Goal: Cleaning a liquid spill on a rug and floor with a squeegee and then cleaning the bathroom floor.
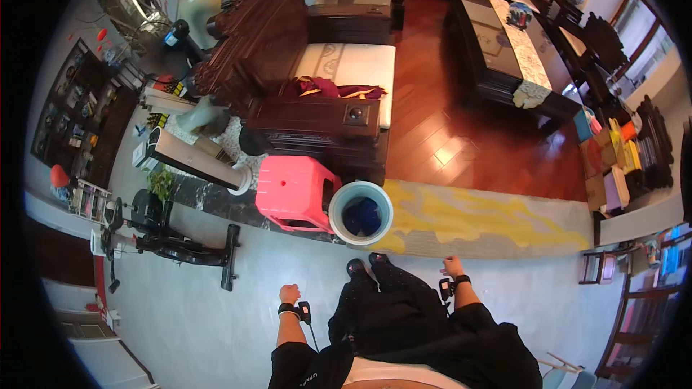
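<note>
My left hand (290,293) hangs over the pale floor with its fingers curled in, holding nothing that I can see. Out to the other side, my right hand (453,266) is held low with the thumb apart from the fingers and no object in it. Each wrist wears a black strap with a small device. Ahead of my feet stands a light blue bucket (331,210) with something dark blue inside, perhaps cloth in water. Beside it, on the left, is a pink plastic stool (288,186). Neither hand touches the bucket or the stool.
A yellow and grey rug (490,220) runs right from the bucket. Behind the stool stands a carved dark wooden sofa (317,126) with a maroon cloth (324,88) on its seat. Left is a black exercise machine (180,245); far right, a long low table (490,36).
</note>
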Available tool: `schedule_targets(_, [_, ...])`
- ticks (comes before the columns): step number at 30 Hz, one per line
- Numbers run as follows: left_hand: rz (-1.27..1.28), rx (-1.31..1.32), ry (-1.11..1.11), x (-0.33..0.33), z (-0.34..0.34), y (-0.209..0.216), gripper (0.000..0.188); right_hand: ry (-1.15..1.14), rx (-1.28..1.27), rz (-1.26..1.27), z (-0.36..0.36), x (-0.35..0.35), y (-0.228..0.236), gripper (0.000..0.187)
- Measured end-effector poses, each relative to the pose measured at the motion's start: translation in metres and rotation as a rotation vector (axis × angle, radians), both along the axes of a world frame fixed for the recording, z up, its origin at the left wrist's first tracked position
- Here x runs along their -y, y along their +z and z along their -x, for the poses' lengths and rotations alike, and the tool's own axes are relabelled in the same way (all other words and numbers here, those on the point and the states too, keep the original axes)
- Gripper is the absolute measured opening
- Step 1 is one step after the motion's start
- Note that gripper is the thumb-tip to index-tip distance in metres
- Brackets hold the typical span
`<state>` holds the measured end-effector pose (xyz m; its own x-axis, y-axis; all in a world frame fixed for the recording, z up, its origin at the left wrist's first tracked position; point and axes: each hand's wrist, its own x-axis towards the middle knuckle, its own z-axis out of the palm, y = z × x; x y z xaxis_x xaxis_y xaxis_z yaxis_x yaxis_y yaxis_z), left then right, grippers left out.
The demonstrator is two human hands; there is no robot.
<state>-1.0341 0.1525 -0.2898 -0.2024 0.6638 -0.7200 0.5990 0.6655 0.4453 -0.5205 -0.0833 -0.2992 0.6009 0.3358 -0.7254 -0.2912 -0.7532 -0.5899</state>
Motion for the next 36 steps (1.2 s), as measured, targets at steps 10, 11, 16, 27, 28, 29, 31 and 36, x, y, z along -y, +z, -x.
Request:
schedule_targets(10, [0.192, 0.209, 0.024, 0.012, 0.025, 0.001, 0.019, 0.096, 0.026, -0.139, -0.031, -0.028, 0.002, 0.026])
schedule_targets(11, [0.204, 0.126, 0.236, 0.013, 0.014, -0.001, 0.017, 0.031, -0.017, -0.095, -0.038, -0.019, -0.002, 0.028])
schedule_targets(16, [-0.024, -0.174, -0.891, 0.050, 0.093, -0.039, 0.019, 0.015, -0.193, 0.037, -0.009, 0.000, -0.012, 0.027])
schedule_targets(27, [0.268, 0.149, 0.328, 0.064, 0.036, 0.007, 0.018, 0.044, -0.170, 0.123, -0.001, 0.018, -0.025, 0.024])
schedule_targets(28, [0.270, 0.149, 0.318, 0.060, 0.036, 0.007, 0.018, 0.057, -0.142, 0.102, -0.004, 0.018, -0.026, 0.023])
schedule_targets(29, [0.256, 0.159, 0.247, 0.055, 0.036, 0.007, 0.018, 0.020, -0.152, 0.093, -0.006, 0.018, -0.027, 0.022])
schedule_targets(31, [0.251, 0.215, 0.321, 0.051, 0.037, 0.006, 0.019, 0.041, -0.155, 0.083, -0.007, 0.005, -0.017, 0.022])
schedule_targets(36, [0.235, 0.137, 0.239, 0.033, 0.030, 0.023, 0.017, 0.079, -0.129, 0.046, -0.005, -0.010, -0.006, 0.021])
